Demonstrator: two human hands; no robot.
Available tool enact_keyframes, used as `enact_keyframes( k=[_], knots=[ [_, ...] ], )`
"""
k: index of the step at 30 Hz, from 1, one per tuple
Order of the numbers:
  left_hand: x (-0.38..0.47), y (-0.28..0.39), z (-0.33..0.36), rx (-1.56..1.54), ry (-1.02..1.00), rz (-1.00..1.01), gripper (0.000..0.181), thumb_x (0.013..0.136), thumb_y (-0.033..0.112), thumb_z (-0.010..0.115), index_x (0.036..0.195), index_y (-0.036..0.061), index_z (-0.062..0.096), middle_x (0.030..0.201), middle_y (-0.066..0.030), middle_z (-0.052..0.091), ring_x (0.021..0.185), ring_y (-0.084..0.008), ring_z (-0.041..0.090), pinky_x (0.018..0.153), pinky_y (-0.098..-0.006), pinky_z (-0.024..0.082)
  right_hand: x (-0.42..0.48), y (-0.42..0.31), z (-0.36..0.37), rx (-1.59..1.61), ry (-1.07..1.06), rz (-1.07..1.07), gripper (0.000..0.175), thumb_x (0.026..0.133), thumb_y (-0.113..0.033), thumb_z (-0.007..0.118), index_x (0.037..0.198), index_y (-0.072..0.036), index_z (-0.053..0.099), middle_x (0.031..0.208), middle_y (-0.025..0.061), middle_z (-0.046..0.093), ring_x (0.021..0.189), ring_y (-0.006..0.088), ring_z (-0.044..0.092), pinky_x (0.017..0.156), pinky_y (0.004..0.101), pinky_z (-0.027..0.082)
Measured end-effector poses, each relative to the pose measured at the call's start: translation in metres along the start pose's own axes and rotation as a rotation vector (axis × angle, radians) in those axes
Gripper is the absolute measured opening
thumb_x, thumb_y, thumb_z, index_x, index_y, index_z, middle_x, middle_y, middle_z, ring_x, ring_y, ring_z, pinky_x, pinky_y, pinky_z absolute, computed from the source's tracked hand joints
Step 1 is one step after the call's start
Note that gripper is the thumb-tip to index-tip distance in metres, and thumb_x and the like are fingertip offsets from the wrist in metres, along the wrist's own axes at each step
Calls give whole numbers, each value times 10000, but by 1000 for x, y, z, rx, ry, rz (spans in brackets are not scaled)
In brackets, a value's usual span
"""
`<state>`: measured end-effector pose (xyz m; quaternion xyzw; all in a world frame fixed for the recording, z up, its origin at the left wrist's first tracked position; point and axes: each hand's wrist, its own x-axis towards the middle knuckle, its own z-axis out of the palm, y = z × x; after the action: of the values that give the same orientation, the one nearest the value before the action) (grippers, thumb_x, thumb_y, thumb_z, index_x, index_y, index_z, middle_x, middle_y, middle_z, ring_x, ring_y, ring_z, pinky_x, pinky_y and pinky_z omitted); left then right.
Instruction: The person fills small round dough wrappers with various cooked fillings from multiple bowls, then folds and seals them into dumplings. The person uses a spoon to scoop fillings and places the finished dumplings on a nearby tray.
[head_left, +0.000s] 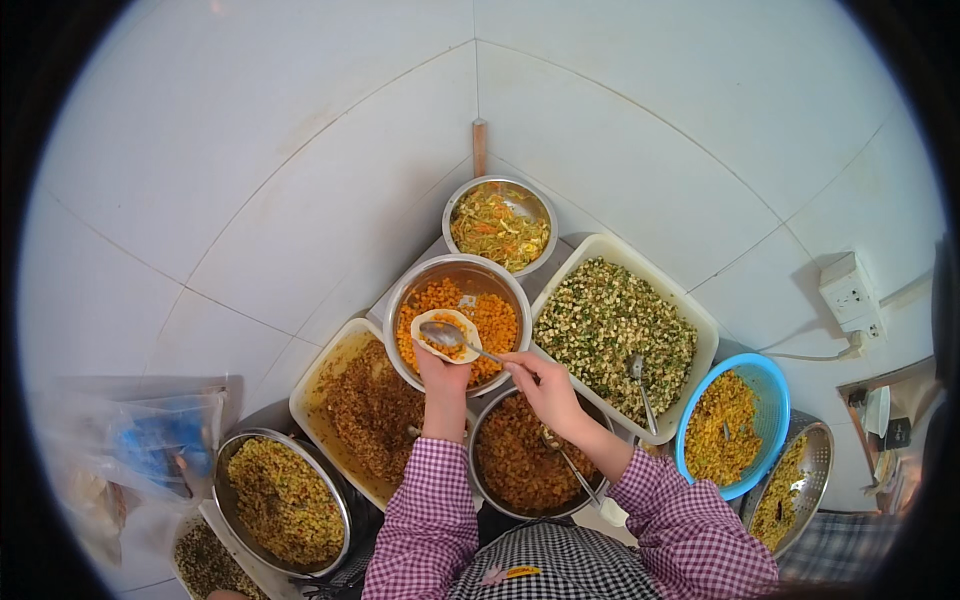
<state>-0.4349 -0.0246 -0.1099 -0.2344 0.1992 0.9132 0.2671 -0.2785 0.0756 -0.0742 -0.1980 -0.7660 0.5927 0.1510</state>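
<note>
My left hand (442, 375) holds a round dough wrapper (471, 337) from below, over a steel bowl (525, 315) of diced orange filling. Some of the orange filling lies on the wrapper. A metal spoon (450, 334), its handle in my right hand (544, 390), has its bowl over the filling on the wrapper. Below my right hand stands a steel bowl of brown filling (510, 457) with another metal spoon (577, 472) in it. A cream tub of brown crumbly filling (367, 412) is left of my left wrist.
A steel bowl of shredded vegetables (499, 229) stands in the corner. To the right are a cream tub (705, 322) of diced green-white filling, a blue basket (784, 420) and a steel colander (821, 465). A steel bowl (345, 517) of yellow filling stands lower left. A power socket (851, 292) is on the wall.
</note>
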Motion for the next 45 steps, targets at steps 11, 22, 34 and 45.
enact_keyframes(
  k=[11,22,34,45],
  knots=[
    [1,34,-9,288,-8,197,418,1064,387,457,1343,82,518,1316,-59,597,1207,-214,581,1004,-389,498,46,21,-17,-640,19,-112,167,952,-103,608,1065,-26,705,784,150,697,637,268,663,561,381,509],
    [-13,50,-7,142,160,145,431,1088,360,327,1375,98,513,1378,-97,563,1262,-297,553,1051,-491,469,57,-15,-23,-364,-57,96,212,962,-152,608,1095,-34,723,779,191,693,714,343,670,692,421,528],
    [-4,-8,15,93,194,-11,376,1095,309,339,1367,100,494,1367,-106,540,1233,-303,551,1049,-517,466,-8,5,5,-559,144,-378,197,916,-74,665,1112,-62,685,868,111,638,705,283,665,578,335,536],
    [-13,-3,6,41,-154,-19,376,1055,400,447,1250,110,586,1220,-74,630,1124,-278,609,970,-490,517,-5,16,-9,344,-42,206,210,1007,-131,615,1148,-4,704,717,-36,584,620,40,479,556,213,398]
  ],
)
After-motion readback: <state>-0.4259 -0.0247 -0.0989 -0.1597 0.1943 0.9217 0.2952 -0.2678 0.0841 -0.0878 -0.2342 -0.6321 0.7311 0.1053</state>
